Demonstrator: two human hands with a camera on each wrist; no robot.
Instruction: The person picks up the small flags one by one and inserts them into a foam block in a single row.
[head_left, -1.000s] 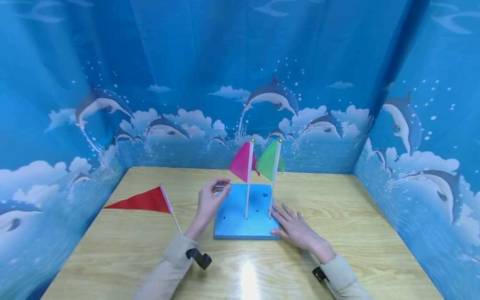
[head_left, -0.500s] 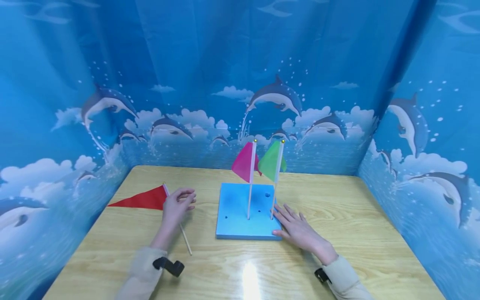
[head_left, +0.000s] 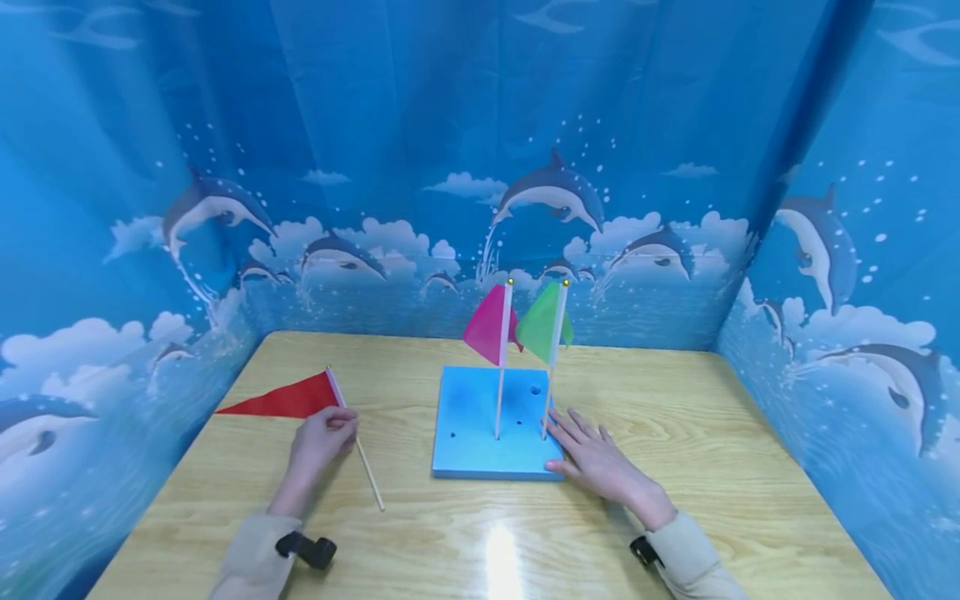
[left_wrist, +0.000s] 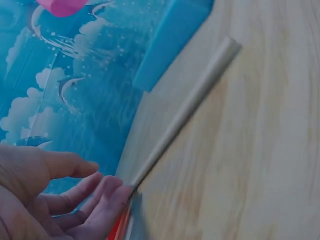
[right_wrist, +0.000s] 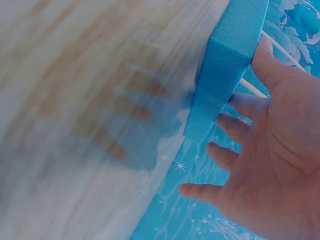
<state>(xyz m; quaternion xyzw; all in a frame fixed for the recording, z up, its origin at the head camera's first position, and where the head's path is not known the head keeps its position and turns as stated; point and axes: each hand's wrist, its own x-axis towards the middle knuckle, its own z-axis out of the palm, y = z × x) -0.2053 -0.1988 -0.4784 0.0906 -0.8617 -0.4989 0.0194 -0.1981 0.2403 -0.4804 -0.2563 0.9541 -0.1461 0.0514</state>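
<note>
A red triangular flag (head_left: 288, 401) on a thin wooden stick lies on the table at left. My left hand (head_left: 318, 442) is at its stick (head_left: 371, 475); in the left wrist view the fingertips (left_wrist: 117, 192) meet the stick (left_wrist: 182, 117), with the thumb apart from it. A blue block (head_left: 465, 454) with small holes sits mid-table. A pink flag (head_left: 487, 327) and a green flag (head_left: 540, 327) stand upright in it. My right hand (head_left: 600, 471) rests with spread fingers against the block's right edge, beside the green flag's stick; its thumb touches the block (right_wrist: 220, 75).
The wooden table (head_left: 675, 400) is backed and flanked by a blue dolphin-print curtain (head_left: 375, 125). Wood surface separates the red flag's stick from the block. The upright flags rise well above the block. Two holes and a larger round hole (head_left: 535, 390) show in it.
My left hand has moved left from beside the block to the red flag's stick, and down toward it. The right hand keeps its place at the block.
</note>
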